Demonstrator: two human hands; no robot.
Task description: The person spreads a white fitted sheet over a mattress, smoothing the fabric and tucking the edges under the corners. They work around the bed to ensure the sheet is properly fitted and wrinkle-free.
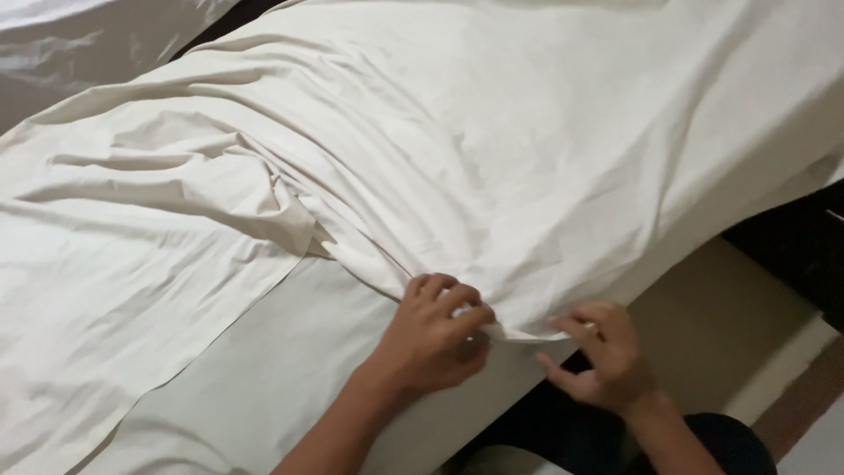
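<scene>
A wrinkled off-white bed sheet [492,149] is spread over a mattress [264,369], bunched into folds toward the near edge. My left hand [435,339] is closed on a gathered bit of the sheet's hem at the mattress edge. Just to its right, my right hand [598,352] pinches the same hem between thumb and fingers, the other fingers spread. Both hands sit close together at the bed's side.
Bare mattress shows at the lower left where the sheet is pulled back. A second bed with pale bedding [79,44] is at the top left. Beige floor [730,325] and dark furniture [800,237] lie to the right. My dark-clothed legs [563,440] are below.
</scene>
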